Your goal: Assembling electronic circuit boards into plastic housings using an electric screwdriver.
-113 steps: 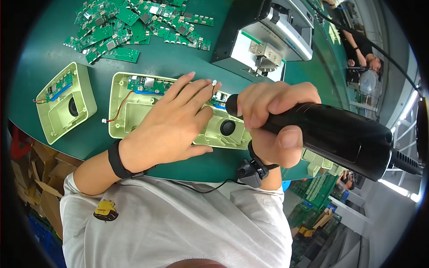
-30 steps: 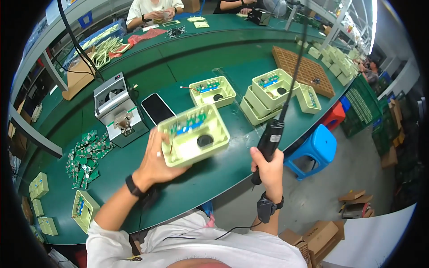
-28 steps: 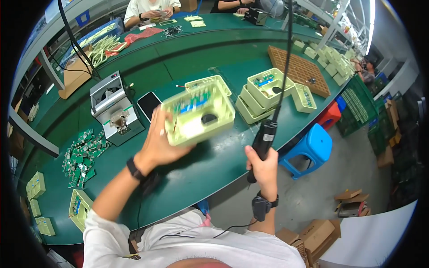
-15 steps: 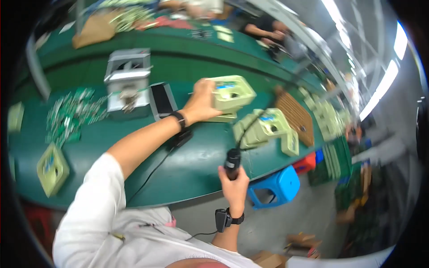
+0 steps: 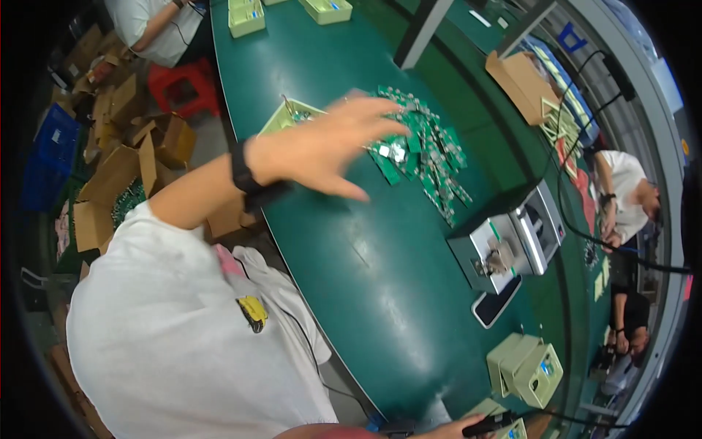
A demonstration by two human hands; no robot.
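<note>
My left hand, fingers spread and slightly blurred, reaches over the green table with nothing in it. Partly behind it, near the table edge, is a pale green plastic housing with small parts inside. Just past the fingertips lies a loose pile of green circuit boards. At the bottom edge, my right hand is partly cut off, its fingers wrapped round a black corded electric screwdriver. Close to that hand stand stacked pale green housings; the tool's tip cannot be seen.
A grey metal device and a phone occupy the table's far side. A metal post rises at the back. More housings lie at the top. Cardboard boxes and a red stool are on the left; people work nearby.
The view has swung left. My left hand has let go of the stacked pale green housing and moved to the board pile. My right hand still grips the electric screwdriver.
</note>
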